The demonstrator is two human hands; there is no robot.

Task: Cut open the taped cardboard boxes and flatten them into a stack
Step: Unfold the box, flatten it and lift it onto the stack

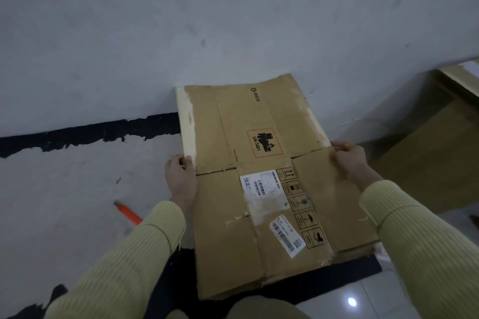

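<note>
Box [259, 189], flattened, is held at frame centre; its left edge is gripped by the curled left hand [180, 176], its right edge by the right hand [350, 160]. Orange tool [128, 212] is noted lower left.

Bare storeroom, seemingly: scuffed wall [233, 21], tiled floor [388, 300], cardboard boxes [427, 158].

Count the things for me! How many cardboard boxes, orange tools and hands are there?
Cardboard boxes: 2 (the flattened box and the box at the right)
Orange tools: 1 (the orange tool)
Hands: 2 (the left hand and the right hand, each gripping an edge of the flattened box)
Total: 5
</note>
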